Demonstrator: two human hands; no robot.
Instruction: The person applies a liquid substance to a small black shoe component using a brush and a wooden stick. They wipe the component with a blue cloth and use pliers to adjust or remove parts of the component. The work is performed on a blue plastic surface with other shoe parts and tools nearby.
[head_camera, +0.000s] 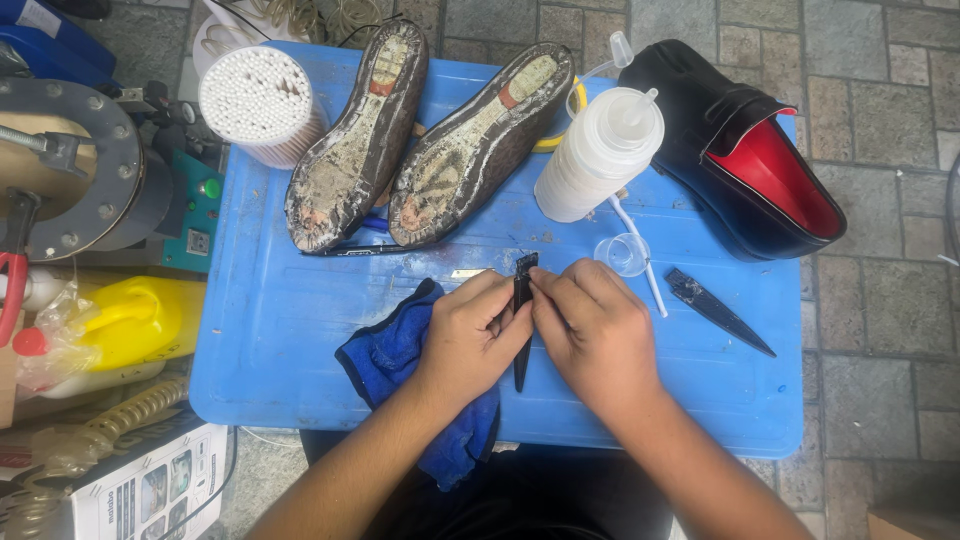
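Slim black tapered heel piece (522, 318) upright, tip toward body; left hand (470, 335), right hand (590, 330) pinching it. Blue cloth (385, 360) beside; two worn soles (420, 150) beyond.

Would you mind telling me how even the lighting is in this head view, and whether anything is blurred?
Head view: soft, even daylight with faint shadows; mild glare on the squeeze bottle; both hands and the thin dark piece are sharp.

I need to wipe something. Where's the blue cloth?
Head view: the blue cloth lies on the blue table, left of centre, under the left hand.
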